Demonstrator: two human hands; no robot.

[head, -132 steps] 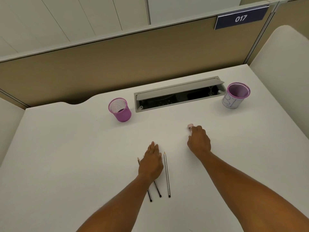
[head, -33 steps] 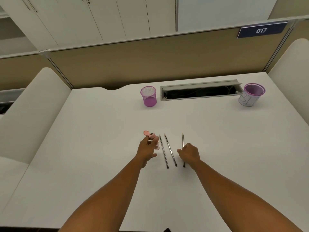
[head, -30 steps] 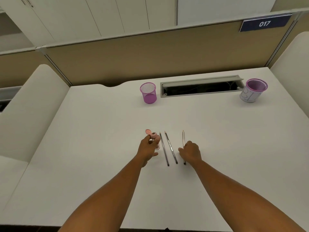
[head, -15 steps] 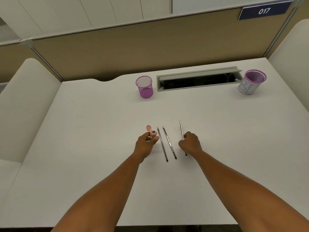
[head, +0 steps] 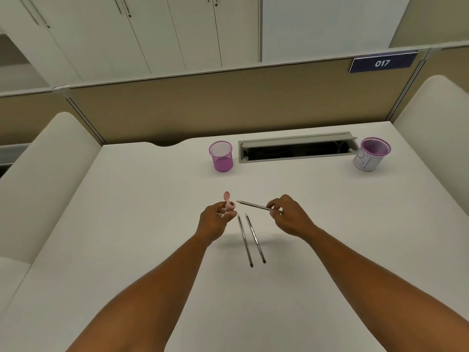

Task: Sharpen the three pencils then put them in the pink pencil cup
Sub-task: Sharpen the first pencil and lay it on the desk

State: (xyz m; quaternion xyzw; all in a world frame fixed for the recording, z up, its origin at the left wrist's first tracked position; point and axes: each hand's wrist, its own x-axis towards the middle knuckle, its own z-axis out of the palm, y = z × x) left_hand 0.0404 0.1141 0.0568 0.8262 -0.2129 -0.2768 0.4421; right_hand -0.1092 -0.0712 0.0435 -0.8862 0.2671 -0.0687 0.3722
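While the right hand (head: 288, 216) pinches one pencil (head: 258, 206) near its blunt end, that pencil hangs above the bench (head: 127, 224) with its long axis running left to right and its tip aimed left at the pink sharpener (head: 229, 204). The left hand (head: 215, 221) has its grip curled round that sharpener, whose lid stands flipped open. Two more pencils (head: 251, 240) lie side by side on the bench between the hands, tips pointing far. That makes three pencils and one sharpener. Far off stand one pink mesh pencil cup (head: 221, 156) and, at far right, one white cup with a purple rim (head: 371, 154).
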